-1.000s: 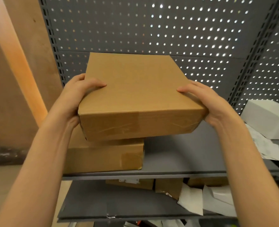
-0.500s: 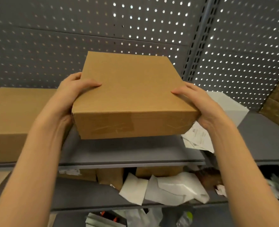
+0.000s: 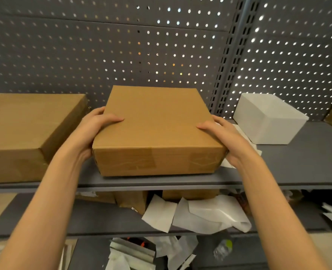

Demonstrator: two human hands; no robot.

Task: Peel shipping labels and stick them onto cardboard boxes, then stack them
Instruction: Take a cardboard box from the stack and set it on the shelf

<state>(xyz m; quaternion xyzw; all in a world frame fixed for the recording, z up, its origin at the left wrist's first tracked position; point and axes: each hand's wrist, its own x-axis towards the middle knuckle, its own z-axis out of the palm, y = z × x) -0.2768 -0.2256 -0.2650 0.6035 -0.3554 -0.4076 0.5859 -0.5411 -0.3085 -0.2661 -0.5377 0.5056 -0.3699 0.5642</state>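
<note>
Both hands (image 3: 95,131) (image 3: 225,137) grip cardboard box (image 3: 157,129) on shelf (image 3: 307,164) between larger box (image 3: 29,129) and white box (image 3: 268,117)

2 bare forearms enter from the lower left and lower right of the frame, with no sleeves, watch, bracelet or rings in view. The left hand (image 3: 92,131) and the right hand (image 3: 226,136) are ungloved. Tendon lines show along the left wrist at centre left. The nails are short and unpainted where they can be seen.
</note>
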